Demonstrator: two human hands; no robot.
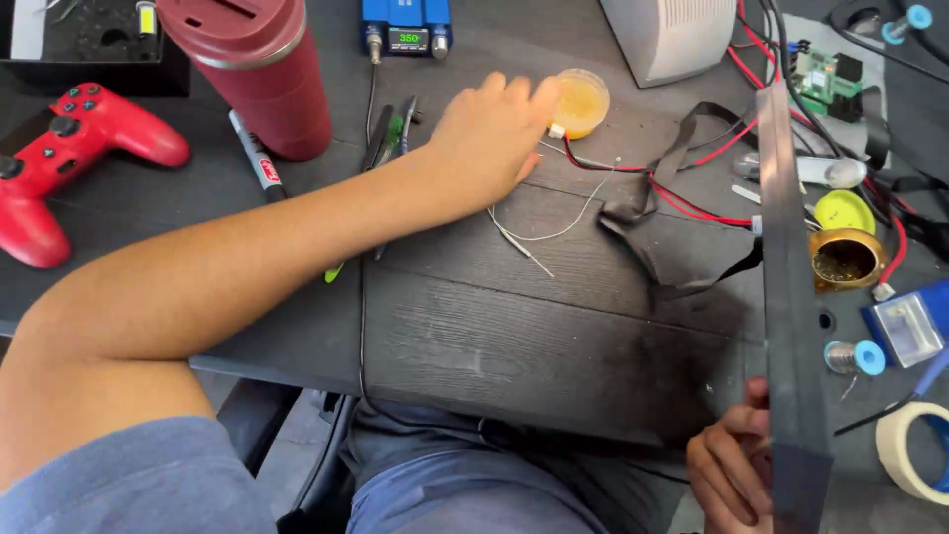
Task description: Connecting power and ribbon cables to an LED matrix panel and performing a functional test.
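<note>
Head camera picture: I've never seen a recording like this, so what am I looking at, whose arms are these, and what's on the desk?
There is no machine: a person wears a camera on the head, so you look down over their own arms at a dark wood-grain desk.

The left hand reaches forward and rests its fingers against a small round clear tub of amber paste. The right hand, at the bottom edge, grips a long flat dark grey board held on edge.

Around them lie a red game controller, a dark red insulated tumbler, a black marker, thin white wires, red wires, a black strap, a brass-coloured cup of tip-cleaning wool, a roll of cream masking tape and a blue box with a lit display.
</note>
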